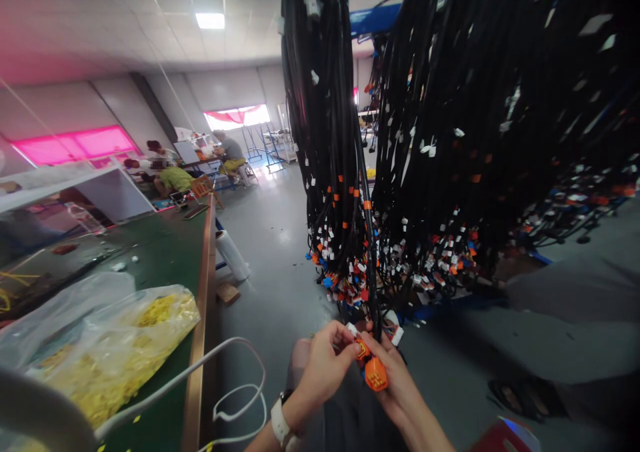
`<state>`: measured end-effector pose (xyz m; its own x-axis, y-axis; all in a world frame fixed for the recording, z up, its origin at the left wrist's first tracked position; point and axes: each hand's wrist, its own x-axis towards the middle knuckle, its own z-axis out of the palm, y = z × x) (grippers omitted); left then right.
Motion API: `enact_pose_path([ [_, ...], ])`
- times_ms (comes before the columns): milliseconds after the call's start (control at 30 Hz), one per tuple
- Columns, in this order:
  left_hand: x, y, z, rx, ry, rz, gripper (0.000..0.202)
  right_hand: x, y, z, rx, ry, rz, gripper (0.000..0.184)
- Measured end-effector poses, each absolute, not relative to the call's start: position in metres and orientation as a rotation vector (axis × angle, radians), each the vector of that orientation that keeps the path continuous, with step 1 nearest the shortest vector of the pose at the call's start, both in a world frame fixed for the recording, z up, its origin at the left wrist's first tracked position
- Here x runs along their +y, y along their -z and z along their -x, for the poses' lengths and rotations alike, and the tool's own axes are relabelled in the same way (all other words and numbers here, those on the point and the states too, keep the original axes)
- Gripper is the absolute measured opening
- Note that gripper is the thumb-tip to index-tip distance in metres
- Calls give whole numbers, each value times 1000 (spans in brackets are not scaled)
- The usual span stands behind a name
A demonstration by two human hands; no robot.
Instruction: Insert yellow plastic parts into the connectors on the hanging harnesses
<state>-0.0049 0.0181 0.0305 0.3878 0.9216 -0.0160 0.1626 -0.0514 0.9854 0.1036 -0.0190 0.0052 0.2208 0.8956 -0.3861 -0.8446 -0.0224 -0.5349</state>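
My left hand (325,365), with a white watch (280,423) on its wrist, pinches at a small orange connector (362,350) with yellow inside. Whether a smaller part sits between those fingertips is hidden. My right hand (394,371) is closed round the end of a black wire harness (372,292), beside the same connector. A larger orange connector (376,374) with yellow in its face sticks out under the right thumb. White connectors (397,335) show just behind the right fingers. The harness runs up from my hands into a hanging bundle.
Thick bundles of black harnesses (320,105) hang from a blue rack (375,20). At left, a green table (165,252) bears a clear bag of yellow parts (160,312). A white cable (220,349) loops past the table edge. Several people sit at far tables; a sandaled foot is at right.
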Motion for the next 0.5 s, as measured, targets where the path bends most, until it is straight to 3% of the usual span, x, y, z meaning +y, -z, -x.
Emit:
enact_pose_path([
  [167, 17, -25, 6, 1061, -846, -1615, 9, -19, -3, -104, -100, -1381, 788, 43],
  [500, 25, -36, 13, 884, -711, -1463, 34, -19, -3, -108, -86, -1431, 772, 42],
])
